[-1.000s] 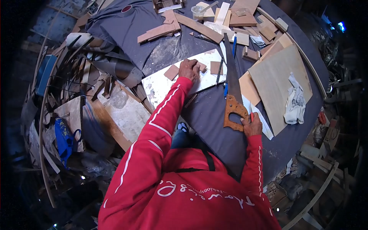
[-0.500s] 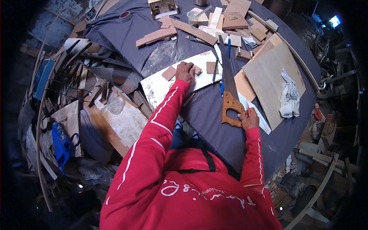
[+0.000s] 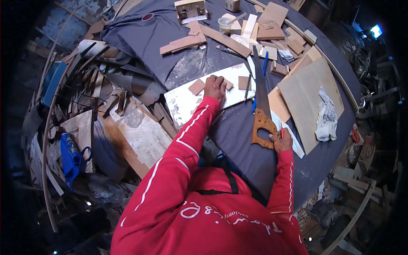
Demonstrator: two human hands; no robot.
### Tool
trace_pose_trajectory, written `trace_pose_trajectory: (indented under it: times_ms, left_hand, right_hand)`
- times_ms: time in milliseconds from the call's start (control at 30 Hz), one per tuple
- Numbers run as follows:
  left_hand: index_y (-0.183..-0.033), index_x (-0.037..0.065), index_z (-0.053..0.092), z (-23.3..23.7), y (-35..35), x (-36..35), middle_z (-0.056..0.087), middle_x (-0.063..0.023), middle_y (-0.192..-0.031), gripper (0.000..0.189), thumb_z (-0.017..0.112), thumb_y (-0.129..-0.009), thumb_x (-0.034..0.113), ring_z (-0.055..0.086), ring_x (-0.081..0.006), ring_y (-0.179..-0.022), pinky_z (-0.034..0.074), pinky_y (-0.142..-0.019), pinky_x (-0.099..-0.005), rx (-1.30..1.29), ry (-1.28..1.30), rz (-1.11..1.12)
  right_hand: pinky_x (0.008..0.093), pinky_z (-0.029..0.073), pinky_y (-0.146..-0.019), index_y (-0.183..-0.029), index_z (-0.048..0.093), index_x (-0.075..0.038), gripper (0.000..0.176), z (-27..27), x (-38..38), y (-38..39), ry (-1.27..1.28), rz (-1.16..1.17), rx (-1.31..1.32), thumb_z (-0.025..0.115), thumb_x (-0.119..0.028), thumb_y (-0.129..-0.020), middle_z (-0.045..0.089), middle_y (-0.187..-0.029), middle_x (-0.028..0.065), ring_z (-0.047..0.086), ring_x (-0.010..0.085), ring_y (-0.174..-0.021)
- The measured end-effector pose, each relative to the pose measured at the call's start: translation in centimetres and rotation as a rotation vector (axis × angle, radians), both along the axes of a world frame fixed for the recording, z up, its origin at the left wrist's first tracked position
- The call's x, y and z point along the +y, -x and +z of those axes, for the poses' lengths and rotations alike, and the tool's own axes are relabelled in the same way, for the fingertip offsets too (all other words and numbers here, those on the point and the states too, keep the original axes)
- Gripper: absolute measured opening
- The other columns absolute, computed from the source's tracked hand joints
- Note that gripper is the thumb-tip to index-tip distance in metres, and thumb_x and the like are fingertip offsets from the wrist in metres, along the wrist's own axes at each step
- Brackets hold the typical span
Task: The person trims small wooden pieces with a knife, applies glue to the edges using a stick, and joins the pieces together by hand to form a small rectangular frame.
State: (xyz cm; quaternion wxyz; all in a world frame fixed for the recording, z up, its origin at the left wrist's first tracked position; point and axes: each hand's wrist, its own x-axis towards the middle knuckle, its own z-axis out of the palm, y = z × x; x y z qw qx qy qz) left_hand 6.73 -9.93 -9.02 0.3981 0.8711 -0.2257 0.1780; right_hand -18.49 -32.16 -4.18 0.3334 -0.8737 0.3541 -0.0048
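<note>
My left hand (image 3: pixel 215 88) lies on a white, paint-worn board (image 3: pixel 182 104), its fingers bent and pressed together over a small brown wood piece (image 3: pixel 228 85) that shows at its right side. Two similar flat pieces sit on the board, a wood piece (image 3: pixel 196 87) to the left and a wood square (image 3: pixel 244 83) to the right. My right hand (image 3: pixel 284 141) is closed around a slim red pencil or pen (image 3: pixel 281 132), mostly hidden by the fingers. Its fingertips are at the wooden handle of a handsaw (image 3: pixel 264 123), whose blade points away from me.
A dark cloth (image 3: pixel 238 131) covers the table. On the right lie a plywood sheet (image 3: pixel 301 102) and a crumpled white rag (image 3: pixel 326 119). Wood offcuts (image 3: pixel 185 42), a plastic cup (image 3: pixel 224 24) and a small wooden box (image 3: pixel 191 11) stand farther back. Scrap is piled on both sides.
The whole view has shifted, so the table and both hands appear slightly farther right and lower. Both hands keep nearly the same places on the board and at the saw handle.
</note>
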Motion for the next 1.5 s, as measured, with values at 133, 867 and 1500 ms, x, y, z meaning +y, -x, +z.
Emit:
trace_pose_trajectory:
  times_ms: [133,867,1500]
  left_hand:
    - [-0.097,0.004,0.062,-0.1,-0.1,0.1,0.055,-0.0150,-0.093,0.018,0.065,-0.081,0.012,0.052,-0.0333,-0.091,0.045,-0.081,-0.0421,0.031,-0.020,-0.023]
    - [-0.099,0.002,0.056,1.2,0.1,0.5,0.050,-0.0165,-0.097,0.018,0.061,-0.084,0.009,0.048,-0.0332,-0.092,0.043,-0.082,-0.0430,0.146,-0.013,-0.126]
    - [-0.102,0.003,0.058,0.4,0.1,0.3,0.051,-0.0161,-0.097,0.020,0.062,-0.084,0.013,0.050,-0.0334,-0.094,0.045,-0.083,-0.0421,0.083,-0.056,-0.089]
  right_hand:
    - [0.0394,0.049,-0.066,-0.087,0.053,-0.001,0.037,-0.6,-0.2,-0.5,0.014,0.035,-0.006,0.081,-0.019,-0.069,0.062,-0.076,0.0151,0.062,0.0308,-0.069]
    - [0.0357,0.046,-0.070,-0.097,0.061,0.000,0.035,-1.8,4.7,2.4,0.127,-0.272,-0.113,0.068,-0.032,-0.086,0.060,-0.077,0.0106,0.056,0.0235,-0.073]
    - [0.0343,0.047,-0.072,-0.096,0.063,0.002,0.035,-3.6,2.8,3.3,0.049,-0.293,-0.193,0.064,-0.032,-0.089,0.064,-0.081,0.0117,0.059,0.0213,-0.077]
